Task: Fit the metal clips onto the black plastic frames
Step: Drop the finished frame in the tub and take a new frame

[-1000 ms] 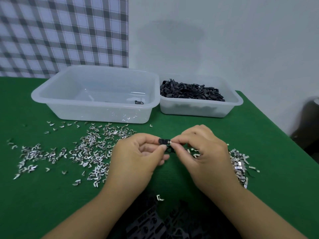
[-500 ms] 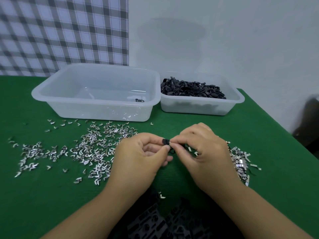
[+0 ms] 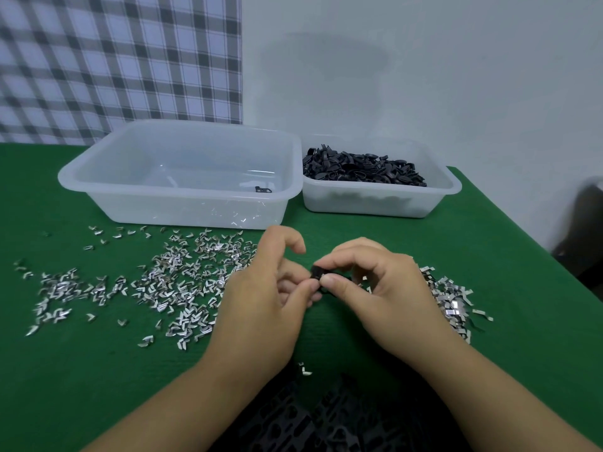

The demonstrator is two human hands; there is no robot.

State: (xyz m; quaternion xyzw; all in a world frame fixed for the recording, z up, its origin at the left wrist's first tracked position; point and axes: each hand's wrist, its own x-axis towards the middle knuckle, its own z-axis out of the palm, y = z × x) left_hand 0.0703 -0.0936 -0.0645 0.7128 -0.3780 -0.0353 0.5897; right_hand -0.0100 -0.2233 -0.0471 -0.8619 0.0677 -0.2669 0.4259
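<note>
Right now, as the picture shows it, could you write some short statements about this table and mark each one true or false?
1. The left hand and the right hand together pinch one black frame. True.
2. The large tub is full of frames. False: only one small dark piece lies in it.
3. Metal clips lie loose on the green table on both sides of the hands. True.
4. The small tub holds metal clips. False: it holds a pile of black frames.

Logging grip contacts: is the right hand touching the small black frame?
Touching. The head view shows the right hand pinching the black frame between thumb and forefinger, with no gap visible.
</note>
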